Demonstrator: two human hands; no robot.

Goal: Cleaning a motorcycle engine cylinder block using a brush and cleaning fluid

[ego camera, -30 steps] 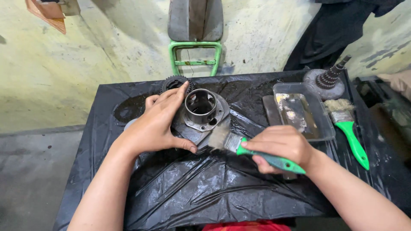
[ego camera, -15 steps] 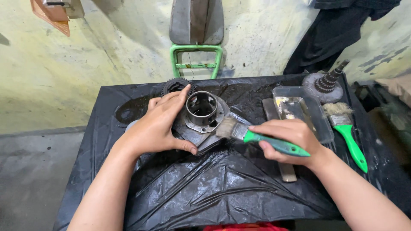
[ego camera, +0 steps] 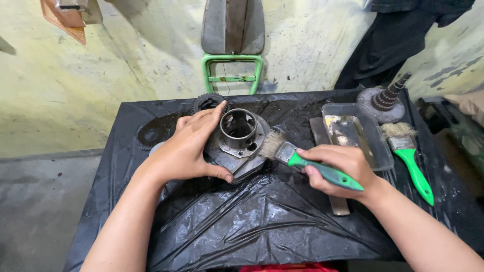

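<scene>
A grey metal engine part (ego camera: 241, 137) with a round open bore lies on a table covered in black plastic sheet (ego camera: 242, 221). My left hand (ego camera: 187, 149) rests on its left side, fingers spread over the casting and thumb under its front edge. My right hand (ego camera: 339, 168) grips a paintbrush with a green handle (ego camera: 322, 171); its dirty bristles touch the right flank of the part.
A clear plastic tray (ego camera: 370, 146) sits right of the brush, a flat metal bar (ego camera: 322, 141) beside it. A second green-handled brush (ego camera: 411, 158) lies farther right. A geared shaft (ego camera: 385, 98) stands at the back right, a small gear (ego camera: 206, 102) behind the part. A green frame (ego camera: 233, 73) leans on the wall.
My right hand has shifted the brush up and right along the part's side, bristles now higher on its right flank. My left hand stays on the part.
</scene>
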